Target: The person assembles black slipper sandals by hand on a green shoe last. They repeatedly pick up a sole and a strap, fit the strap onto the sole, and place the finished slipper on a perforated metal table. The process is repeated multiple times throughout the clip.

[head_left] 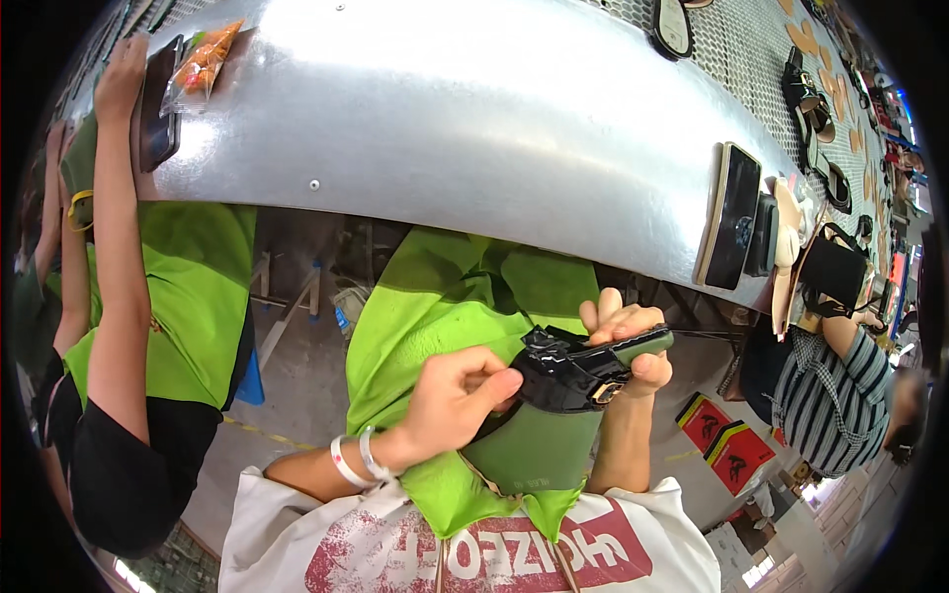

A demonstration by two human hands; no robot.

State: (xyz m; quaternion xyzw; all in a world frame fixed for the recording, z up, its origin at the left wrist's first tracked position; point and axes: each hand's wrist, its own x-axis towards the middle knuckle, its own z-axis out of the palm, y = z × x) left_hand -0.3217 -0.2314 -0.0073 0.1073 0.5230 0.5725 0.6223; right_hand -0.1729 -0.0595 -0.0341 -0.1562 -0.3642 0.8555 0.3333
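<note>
My left hand (457, 400) grips the near side of a green shoe sole (539, 445) that carries a glossy black strap upper (568, 374) with a small gold buckle. My right hand (628, 341) pinches the far end of the same sole and strap from above. The shoe is held over my lap, which is covered by a bright green apron (435, 306). Both hands are closed on the shoe.
A curved metal workbench (474, 109) runs across the top. On it lie a dark phone (158, 104), a snack bag (203, 59), soles (732, 217) and black sandals (816, 119). A person in a green apron (188, 296) stands left; a person in a striped sleeve (840, 395) works right.
</note>
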